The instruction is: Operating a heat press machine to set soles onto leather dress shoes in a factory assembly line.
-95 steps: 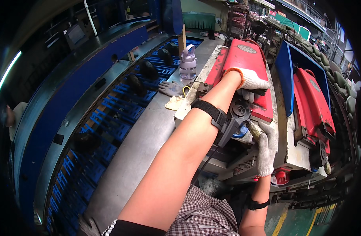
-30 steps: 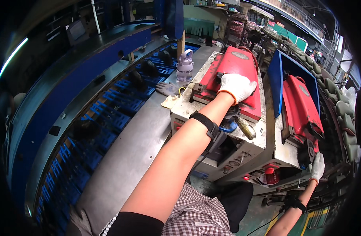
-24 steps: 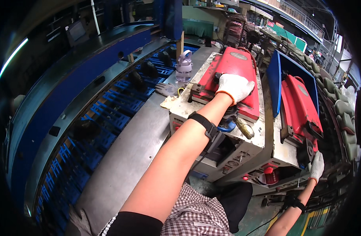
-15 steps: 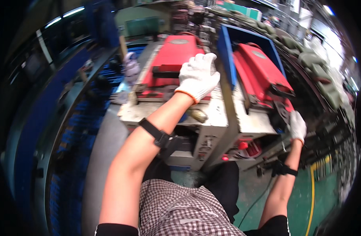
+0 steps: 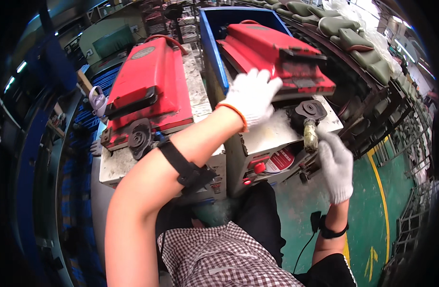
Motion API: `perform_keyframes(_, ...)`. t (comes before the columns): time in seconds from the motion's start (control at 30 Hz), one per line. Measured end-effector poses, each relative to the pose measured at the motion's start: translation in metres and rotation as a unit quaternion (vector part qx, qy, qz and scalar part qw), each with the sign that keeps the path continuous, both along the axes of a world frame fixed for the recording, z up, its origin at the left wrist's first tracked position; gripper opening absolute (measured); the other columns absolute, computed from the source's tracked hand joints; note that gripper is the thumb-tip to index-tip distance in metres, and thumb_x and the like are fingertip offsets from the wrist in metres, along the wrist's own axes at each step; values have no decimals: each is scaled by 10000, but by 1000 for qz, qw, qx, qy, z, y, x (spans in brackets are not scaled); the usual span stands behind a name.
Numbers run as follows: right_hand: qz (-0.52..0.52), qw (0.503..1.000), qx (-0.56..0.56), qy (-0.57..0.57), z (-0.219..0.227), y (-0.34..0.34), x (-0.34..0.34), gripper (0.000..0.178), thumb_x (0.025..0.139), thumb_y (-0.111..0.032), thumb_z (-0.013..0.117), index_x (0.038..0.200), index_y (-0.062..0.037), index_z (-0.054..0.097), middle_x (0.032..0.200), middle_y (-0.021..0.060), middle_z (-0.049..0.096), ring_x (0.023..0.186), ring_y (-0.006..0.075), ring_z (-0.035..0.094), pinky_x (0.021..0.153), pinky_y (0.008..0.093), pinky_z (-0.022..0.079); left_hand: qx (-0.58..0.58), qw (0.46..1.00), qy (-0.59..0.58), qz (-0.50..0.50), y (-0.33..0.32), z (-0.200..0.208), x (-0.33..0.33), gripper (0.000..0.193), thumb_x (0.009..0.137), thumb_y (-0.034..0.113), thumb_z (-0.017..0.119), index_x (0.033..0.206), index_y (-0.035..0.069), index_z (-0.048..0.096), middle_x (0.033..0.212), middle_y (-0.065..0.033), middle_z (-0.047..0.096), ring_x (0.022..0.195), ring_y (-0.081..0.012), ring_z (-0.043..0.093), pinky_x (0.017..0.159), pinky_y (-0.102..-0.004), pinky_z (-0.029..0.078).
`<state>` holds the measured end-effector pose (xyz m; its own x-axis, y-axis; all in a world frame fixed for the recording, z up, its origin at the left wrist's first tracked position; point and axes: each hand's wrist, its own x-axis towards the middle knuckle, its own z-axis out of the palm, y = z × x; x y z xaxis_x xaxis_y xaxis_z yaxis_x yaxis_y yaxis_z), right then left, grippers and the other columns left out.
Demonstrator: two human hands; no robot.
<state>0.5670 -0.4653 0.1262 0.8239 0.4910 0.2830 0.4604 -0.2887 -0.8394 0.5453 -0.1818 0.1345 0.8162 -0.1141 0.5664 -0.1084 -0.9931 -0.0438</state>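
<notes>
My left hand (image 5: 254, 99), in a white knitted glove with an orange cuff, is raised over the white machine top beside the right red machine cover (image 5: 272, 50). Its fingers are spread and hold nothing. Below that cover, a dark round crank hub (image 5: 310, 110) carries a handle wrapped in yellowish tape (image 5: 310, 137). My right hand (image 5: 335, 167), also gloved, is just beside this handle, fingers stretched toward it and slightly blurred; whether the fingertips touch it is unclear. A second red cover (image 5: 145, 79), with its own dark crank hub (image 5: 140, 138), stands on the left.
A blue bin (image 5: 212, 45) surrounds the back of the right cover. Red knobs (image 5: 259, 167) sit on the machine front. Olive-green padded pieces (image 5: 356, 43) line a rack at the far right. A yellow line (image 5: 380, 186) crosses the green floor.
My view has turned toward the right machine. The right cover now appears higher at its front. My right hand has come away from the dark lever part and is beside the taped handle.
</notes>
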Motion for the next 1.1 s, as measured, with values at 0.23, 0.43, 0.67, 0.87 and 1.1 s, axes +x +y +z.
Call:
perform_keyframes(0.23,5,915,-281,-289,49,85,143,460,1001,-335,606,1398,-105,647,1210,234,669,1177,393,634,1034,403,492,17,984,-156,88,11,92,32,405,849,231,685,1231,102,648,1168,-173,643,1081,-394,660,950,-483,555)
perform_keyframes(0.43,140,912,-372,-99,16,200,251,1147,838,-696,696,1625,38,300,1650,298,350,1521,376,399,1233,389,335,-75,976,-203,38,32,155,48,416,834,193,635,1215,28,614,1225,-270,625,1201,-450,597,1034,-513,495)
perform_keyframes(0.67,88,958,-272,-21,32,232,253,687,853,-472,677,1337,17,681,1312,203,704,1170,317,686,1042,364,492,-122,975,-140,-125,49,162,-1,703,919,278,651,1517,-32,449,1462,-278,530,1364,-412,524,1158,-440,417)
perform_keyframes(0.87,117,954,-41,275,76,129,165,594,910,-536,650,1359,-148,618,1085,38,728,956,153,715,815,401,603,-492,870,-18,-41,33,92,-113,864,921,274,692,1646,21,295,1625,-210,425,1479,-320,456,1191,-400,392)
perform_keyframes(1.1,242,791,240,507,48,91,16,576,1022,-560,521,1360,-103,617,1176,170,720,920,284,733,719,298,606,-789,599,-49,-128,-11,1,-184,935,977,300,658,1653,-65,125,1656,-285,328,1455,-356,482,1172,-451,422)
